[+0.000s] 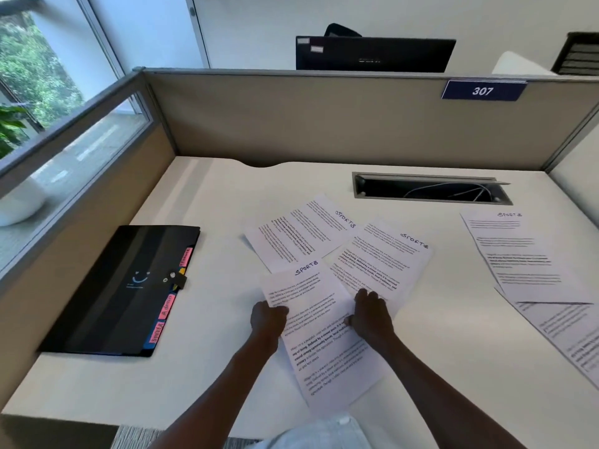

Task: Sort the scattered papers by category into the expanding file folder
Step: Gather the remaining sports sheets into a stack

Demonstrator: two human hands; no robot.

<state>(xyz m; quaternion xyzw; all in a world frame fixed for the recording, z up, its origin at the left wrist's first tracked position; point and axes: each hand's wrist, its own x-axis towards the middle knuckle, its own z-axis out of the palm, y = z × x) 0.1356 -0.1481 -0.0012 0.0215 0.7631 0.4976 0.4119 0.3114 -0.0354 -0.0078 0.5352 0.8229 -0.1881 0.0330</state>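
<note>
Two hands, our left hand (pixel 268 320) and right hand (pixel 369 314), pinch the side edges of a limp, light "Sports" sheet (pixel 319 332) mid-desk, the closed expanding folder (pixel 120 291) well apart to the left.

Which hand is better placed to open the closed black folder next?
Left, probably. The left hand grips the nearest sheet's left edge, on the side of the folder, whose clasp looks fastened. The right hand would have to cross the sheet.
</note>
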